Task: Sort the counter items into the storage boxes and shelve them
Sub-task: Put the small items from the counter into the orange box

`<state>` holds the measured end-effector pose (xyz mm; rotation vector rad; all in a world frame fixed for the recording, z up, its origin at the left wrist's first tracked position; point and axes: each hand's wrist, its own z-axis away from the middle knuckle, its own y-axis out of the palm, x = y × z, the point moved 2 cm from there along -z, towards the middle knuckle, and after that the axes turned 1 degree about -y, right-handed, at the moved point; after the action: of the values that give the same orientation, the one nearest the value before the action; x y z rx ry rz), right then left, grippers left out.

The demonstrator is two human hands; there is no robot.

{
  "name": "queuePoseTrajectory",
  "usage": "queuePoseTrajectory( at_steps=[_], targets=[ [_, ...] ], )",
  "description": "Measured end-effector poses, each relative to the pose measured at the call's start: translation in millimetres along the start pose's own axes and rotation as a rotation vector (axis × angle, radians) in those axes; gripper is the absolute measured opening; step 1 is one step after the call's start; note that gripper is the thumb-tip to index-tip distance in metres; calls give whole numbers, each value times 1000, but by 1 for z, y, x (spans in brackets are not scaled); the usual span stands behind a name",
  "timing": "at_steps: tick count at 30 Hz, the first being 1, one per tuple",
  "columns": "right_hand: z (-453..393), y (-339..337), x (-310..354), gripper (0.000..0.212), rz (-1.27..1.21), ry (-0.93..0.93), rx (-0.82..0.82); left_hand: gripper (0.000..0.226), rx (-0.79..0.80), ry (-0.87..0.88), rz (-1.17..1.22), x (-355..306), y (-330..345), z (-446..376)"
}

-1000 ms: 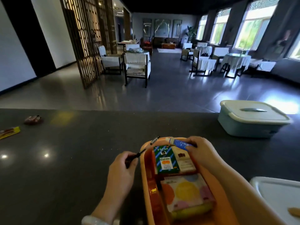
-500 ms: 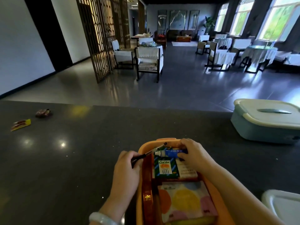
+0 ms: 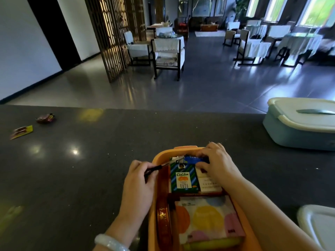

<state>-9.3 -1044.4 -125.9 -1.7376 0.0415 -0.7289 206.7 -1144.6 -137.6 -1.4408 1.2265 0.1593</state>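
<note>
The orange box [image 3: 183,149] sits on the dark counter [image 3: 90,169] right before me, packed with a green Golden carton [image 3: 183,180] and a spotted packet [image 3: 208,218]. My left hand [image 3: 139,185] pinches a thin dark tool [image 3: 159,166] at its rim, while my right hand [image 3: 217,163] curls over a blue tube [image 3: 192,159], fingertips hidden. The lidded blue box [image 3: 299,124] is cut off at right.

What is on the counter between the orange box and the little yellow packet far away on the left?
Nothing: in the head view, only bare dark counter lies between the orange box and the yellow packet.
</note>
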Motion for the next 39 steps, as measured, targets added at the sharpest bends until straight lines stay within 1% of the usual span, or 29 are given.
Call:
queuePoseTrajectory(
  at_steps=[4, 8, 11, 15, 19, 22, 24, 26, 29, 32, 39],
  targets=[
    [1, 0, 0, 26, -28, 10, -10, 15, -12, 10, 22, 0, -1, 2],
    [6, -7, 3, 29, -107, -1, -72, 14, -3, 23, 36, -1, -2, 0],
    [13, -16, 10, 27, -149, -74, -78, 14, 26, 48, 7, -6, -3, -6],
    [22, -18, 24, 24, -73, -216, -66, 17, 93, 138, -29, -24, 4, -12],
    [25, -16, 24, 14, -25, -237, -62, 17, 128, 175, 13, -37, 16, -15],
    [25, -13, 17, 14, -3, -212, -27, 30, 110, 114, 2, -31, 18, -15],
    [24, -11, 13, 14, 8, -180, -8, 41, 87, 8, 5, -21, 15, -16],
    [24, -8, 11, 13, -1, -149, -1, 46, 75, -104, 33, -10, 12, -18],
    [23, -5, 9, 12, -4, -124, -4, 42, 85, -175, 60, 0, 12, -16],
    [21, -4, 7, 7, 42, -104, -14, 37, 74, -220, 138, 3, 16, -11],
    [18, -3, 7, 4, 62, -70, -60, 36, 47, -241, 209, 11, 20, -8]
  ],
)
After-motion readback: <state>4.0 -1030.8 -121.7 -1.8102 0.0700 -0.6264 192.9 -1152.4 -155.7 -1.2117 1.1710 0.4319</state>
